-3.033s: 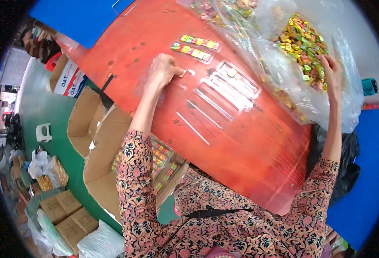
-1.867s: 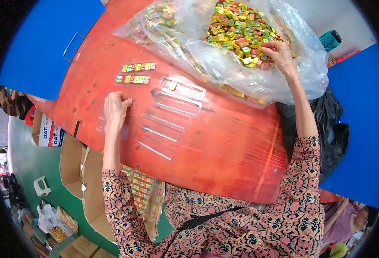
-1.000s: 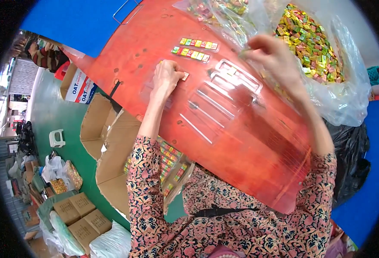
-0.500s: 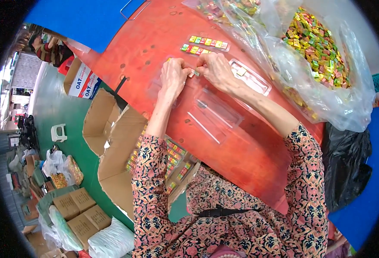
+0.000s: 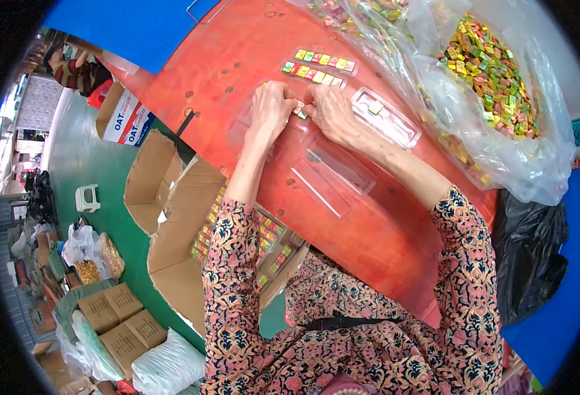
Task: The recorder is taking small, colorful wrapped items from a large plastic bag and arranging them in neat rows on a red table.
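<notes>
Above the red table [image 5: 237, 39] my left hand [image 5: 271, 108] and my right hand [image 5: 331, 112] meet fingertip to fingertip. Both are closed in a pinch on small wrapped candies [image 5: 300, 113], partly hidden by my fingers. Just beyond them lie two narrow clear plastic trays, a far filled tray [image 5: 326, 61] and a near filled tray [image 5: 311, 74], each with a row of colourful candies. Right of my right hand, a clear tray [image 5: 398, 126] holds a yellow candy [image 5: 375, 107]. Bare clear trays [image 5: 342, 164] lie nearer to me, below my hands.
A big clear plastic bag [image 5: 428, 85] full of wrapped candies [image 5: 491, 76] stands at the right, with a black plastic bag [image 5: 530, 250] beneath it. Left of the table, an open cardboard box [image 5: 181, 243] contains packed candy trays [image 5: 268, 237]. A white stool [image 5: 88, 197] stands on the green floor.
My hands stay together at nearly the same spot, fingers shifting slightly around the candies. The whole view has shifted a little; the trays look unmoved.
</notes>
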The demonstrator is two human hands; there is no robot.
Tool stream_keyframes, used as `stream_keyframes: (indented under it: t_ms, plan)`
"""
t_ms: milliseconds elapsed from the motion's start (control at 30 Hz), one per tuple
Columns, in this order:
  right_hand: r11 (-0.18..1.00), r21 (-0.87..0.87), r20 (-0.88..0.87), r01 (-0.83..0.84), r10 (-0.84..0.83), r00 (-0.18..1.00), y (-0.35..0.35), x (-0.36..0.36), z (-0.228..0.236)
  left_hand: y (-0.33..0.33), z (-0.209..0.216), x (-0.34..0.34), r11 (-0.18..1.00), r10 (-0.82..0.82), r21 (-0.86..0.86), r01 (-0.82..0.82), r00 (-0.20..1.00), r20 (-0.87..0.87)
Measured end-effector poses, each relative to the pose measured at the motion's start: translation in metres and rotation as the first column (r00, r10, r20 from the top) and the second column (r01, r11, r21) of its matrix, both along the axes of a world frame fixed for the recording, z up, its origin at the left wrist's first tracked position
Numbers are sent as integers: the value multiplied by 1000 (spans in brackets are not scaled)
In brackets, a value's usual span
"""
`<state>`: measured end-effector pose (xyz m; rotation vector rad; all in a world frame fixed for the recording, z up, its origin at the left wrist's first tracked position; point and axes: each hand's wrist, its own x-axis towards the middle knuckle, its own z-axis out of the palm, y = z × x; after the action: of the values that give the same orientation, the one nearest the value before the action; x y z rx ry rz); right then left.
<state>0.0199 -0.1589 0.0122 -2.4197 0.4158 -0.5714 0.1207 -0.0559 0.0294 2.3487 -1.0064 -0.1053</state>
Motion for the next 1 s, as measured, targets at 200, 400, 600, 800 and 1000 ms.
stream_keyframes:
  t_ms: [200, 400, 600, 800, 1000]
  plan:
    - [992, 73, -109, -101, 109, 988, -10, 4, 5, 0, 0, 1, 1000, -21, 21, 21, 999, 30]
    - [731, 682, -169, 24, 125, 978, -51, -12, 45, 0, -2, 0, 1000, -3, -14, 3, 1000, 25]
    - [841, 535, -67, -74, 130, 989, -79, -65, 67, -4, -1, 4, 998, -62, -23, 64, 995, 72]
    - [947, 321, -172, -29, 88, 981, -74, -86, 64, -2, 7, 6, 999, -37, -22, 37, 999, 10]
    - [889, 435, -105, -145, 209, 972, -54, -70, 56, 31, 15, 20, 910, -57, -297, -291, 620, -783]
